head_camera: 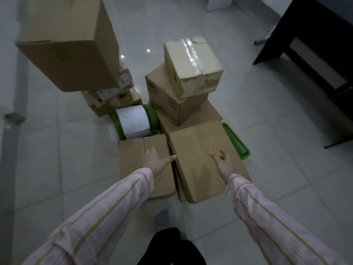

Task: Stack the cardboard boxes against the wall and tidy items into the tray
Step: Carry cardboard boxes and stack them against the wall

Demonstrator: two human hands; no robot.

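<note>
Left grip (158,161) and right grip (222,161) are both spread open and empty at the tilted box (191,142). Stiff cardboard, probably light, so I'd grab its 3 and 9 o'clock edges.

Pale tiled floor (248,104) — dark desk (315,25) at upper right, white panel (219,2) beyond

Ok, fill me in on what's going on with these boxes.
A person in striped sleeves reaches both hands down to two flat cardboard boxes on the floor: the left hand over the left box, the right hand over the right box, both open, nothing held yet. A green tray pokes out beside the right box, with more boxes piled behind.
</note>
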